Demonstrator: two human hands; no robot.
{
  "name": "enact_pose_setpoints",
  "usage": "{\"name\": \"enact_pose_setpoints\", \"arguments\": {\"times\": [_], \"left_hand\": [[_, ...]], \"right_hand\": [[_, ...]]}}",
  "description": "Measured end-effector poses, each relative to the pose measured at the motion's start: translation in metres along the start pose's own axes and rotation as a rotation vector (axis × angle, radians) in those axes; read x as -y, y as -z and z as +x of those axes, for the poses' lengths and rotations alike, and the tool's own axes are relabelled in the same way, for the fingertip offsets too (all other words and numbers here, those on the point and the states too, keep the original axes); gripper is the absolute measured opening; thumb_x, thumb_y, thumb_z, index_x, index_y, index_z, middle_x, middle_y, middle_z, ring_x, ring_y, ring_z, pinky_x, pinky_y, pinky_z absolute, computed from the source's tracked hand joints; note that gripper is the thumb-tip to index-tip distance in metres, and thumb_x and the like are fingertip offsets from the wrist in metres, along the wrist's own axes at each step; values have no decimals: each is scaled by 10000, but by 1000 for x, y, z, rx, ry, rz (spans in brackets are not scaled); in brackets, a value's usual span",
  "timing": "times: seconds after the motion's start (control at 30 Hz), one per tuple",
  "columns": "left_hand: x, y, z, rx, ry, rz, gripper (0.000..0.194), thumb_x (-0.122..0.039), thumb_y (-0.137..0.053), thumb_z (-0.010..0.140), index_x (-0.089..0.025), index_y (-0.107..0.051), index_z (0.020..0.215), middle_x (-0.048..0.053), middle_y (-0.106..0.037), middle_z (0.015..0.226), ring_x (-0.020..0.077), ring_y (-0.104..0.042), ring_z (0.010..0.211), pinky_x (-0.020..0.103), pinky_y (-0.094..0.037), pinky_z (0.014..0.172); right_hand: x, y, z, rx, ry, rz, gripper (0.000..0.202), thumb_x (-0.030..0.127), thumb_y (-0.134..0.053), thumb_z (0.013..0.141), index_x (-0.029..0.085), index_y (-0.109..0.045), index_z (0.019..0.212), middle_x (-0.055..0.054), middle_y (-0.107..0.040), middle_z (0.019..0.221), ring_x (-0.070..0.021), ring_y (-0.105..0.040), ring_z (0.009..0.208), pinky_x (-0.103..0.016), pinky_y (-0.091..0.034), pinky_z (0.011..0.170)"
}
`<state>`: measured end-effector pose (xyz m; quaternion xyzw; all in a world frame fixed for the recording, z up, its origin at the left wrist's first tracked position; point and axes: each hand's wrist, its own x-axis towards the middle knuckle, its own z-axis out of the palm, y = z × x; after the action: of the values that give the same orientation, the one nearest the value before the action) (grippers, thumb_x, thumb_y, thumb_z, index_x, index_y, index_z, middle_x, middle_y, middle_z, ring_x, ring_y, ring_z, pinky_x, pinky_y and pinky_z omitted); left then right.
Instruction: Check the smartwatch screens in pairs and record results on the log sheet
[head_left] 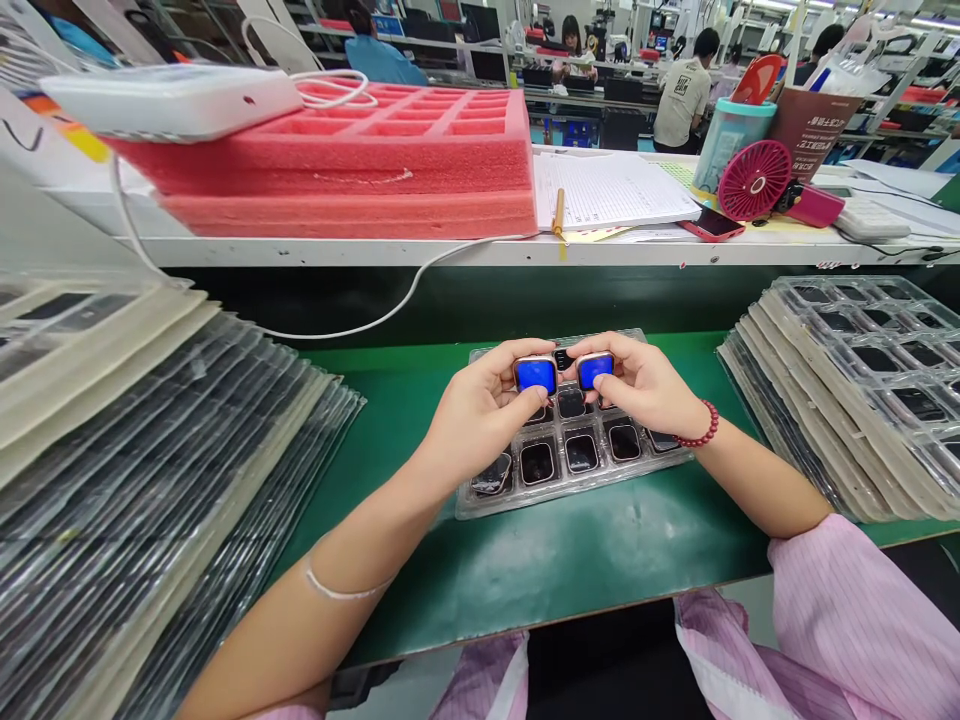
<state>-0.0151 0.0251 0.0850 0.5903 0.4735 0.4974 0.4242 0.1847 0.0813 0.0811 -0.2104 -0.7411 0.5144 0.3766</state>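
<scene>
My left hand (493, 398) is closed on a smartwatch body (535, 374) whose screen glows blue, the thumb at its lower edge. My right hand (637, 385) grips a second smartwatch body (595, 370), also lit blue, with the thumb on its screen. Both are held side by side, a small gap apart, above a clear plastic tray (525, 503). Dark-screened watch bodies (581, 453) sit in the tray's compartments. One watch body (492, 475) at the front left lies tilted in its compartment. My hands hide part of the tray's back rows.
Tall stacks of plastic trays flank the green mat (600, 550): the left stack (165, 480) and the right stack (847, 400). On the shelf stand pink foam (337, 190), papers (607, 190), a pen (559, 212) and a small fan (754, 180). A white cable (390, 315) hangs behind.
</scene>
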Motion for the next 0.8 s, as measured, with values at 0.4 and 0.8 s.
{"name": "enact_pose_setpoints", "arguments": {"times": [0.4, 0.8], "left_hand": [[-5, 0, 1, -25, -7, -5, 283, -353, -758, 751, -165, -694, 953, 60, -714, 926, 197, -669, 813, 297, -580, 688], [-7, 5, 3, 43, 51, -14, 377, -499, -677, 828, -183, -727, 1028, 71, -729, 910, 167, -666, 647, 216, -467, 455]], "right_hand": [[-2, 5, 1, 35, -109, 23, 399, 147, -526, 833, 155, -575, 1229, -88, -701, 1111, -128, -701, 791, -216, -586, 630], [1, 3, 1, 1, -72, 84, 171, 276, -634, 861, 134, -627, 954, -50, -692, 801, -119, -636, 695, -210, -541, 578]]}}
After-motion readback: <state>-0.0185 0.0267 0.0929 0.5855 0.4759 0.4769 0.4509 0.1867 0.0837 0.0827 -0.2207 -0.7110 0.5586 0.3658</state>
